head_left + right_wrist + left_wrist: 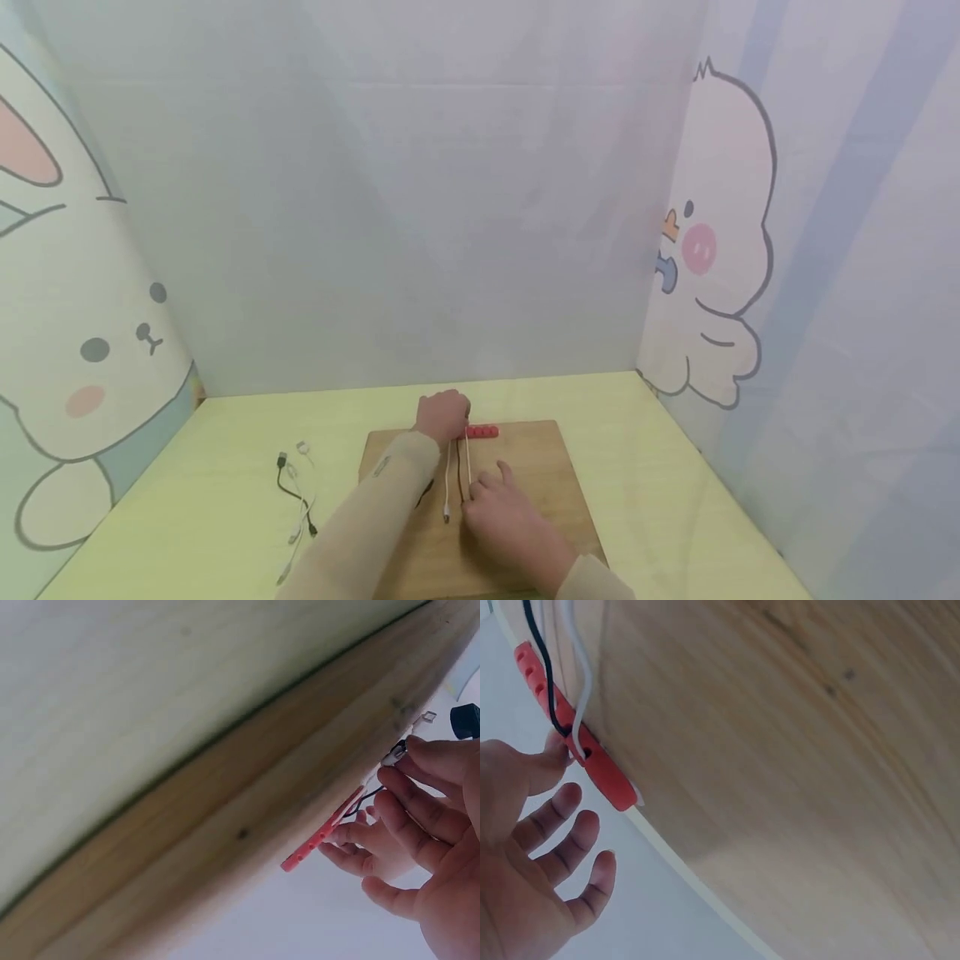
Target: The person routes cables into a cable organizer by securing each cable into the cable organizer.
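Yellow table (675, 500) | left hand (441, 414) gripping red holder (483, 432) | right hand (501, 510) pinching cable plug (393, 754) | sleeve mark (381, 467) too small to read

- Table (675, 500): pale yellow top, light wood look.
- Wooden board (540, 492): flat on table, around the middle, squarish.
- Left of board, apart from it: loose cables in a small group. Black cable (282, 460), plug at each end; white cables (303, 447) beside and across it.
- On board, by far edge: red strip (483, 432); white and dark cords (447, 512) run nearward from it.
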Available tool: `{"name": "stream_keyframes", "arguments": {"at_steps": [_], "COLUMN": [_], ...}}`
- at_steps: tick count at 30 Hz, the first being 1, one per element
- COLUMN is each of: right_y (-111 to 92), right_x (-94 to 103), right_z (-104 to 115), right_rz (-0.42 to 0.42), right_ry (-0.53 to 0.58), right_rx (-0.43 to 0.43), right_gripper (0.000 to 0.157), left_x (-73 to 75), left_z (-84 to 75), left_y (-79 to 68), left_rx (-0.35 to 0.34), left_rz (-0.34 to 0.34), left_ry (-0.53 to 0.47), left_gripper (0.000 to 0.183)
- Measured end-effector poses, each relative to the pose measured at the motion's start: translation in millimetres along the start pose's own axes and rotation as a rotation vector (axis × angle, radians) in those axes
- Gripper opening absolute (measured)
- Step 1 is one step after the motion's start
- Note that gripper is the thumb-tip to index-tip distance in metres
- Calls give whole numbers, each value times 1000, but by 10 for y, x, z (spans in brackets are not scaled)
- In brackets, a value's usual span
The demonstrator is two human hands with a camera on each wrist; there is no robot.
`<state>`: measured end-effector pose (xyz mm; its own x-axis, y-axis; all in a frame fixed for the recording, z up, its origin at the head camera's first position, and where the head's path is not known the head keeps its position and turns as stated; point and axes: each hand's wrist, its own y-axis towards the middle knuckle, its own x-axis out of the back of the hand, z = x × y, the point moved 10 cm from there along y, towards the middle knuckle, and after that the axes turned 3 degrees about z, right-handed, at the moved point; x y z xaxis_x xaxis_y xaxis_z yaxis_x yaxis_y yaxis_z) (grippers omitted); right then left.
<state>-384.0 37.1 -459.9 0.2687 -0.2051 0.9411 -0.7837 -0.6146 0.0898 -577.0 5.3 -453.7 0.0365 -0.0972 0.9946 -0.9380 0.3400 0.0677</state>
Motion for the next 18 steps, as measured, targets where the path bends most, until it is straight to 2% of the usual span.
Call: {"name": "stream_keyframes", "arguments": {"at_steps": [3,6,10,14,18], "right_y": [-7,-10,-5,29,97], "right_x": [5,23,47,83,163], "right_z": [-17,-31,-83,-110,-119], "right_rz": [-9,-7,-5,-34,-23], "right_ry": [6,25,64,71,60], "right_rx": [-15,-23,-43,-45,-46], "right_gripper": [6,8,16,22,24], "left_x": [62,110,202,355,464], "left_z": [71,217,399,550,740], "left_y": [-58,-81,-141,-284,-397], "left_rx": [-4,3,16,19,27], "left_rz": [-24,-30,-8,-8,-6], "left_ry": [-7,-2,-15,-38,-19], "left_gripper": [7,5,5,3,4]}}
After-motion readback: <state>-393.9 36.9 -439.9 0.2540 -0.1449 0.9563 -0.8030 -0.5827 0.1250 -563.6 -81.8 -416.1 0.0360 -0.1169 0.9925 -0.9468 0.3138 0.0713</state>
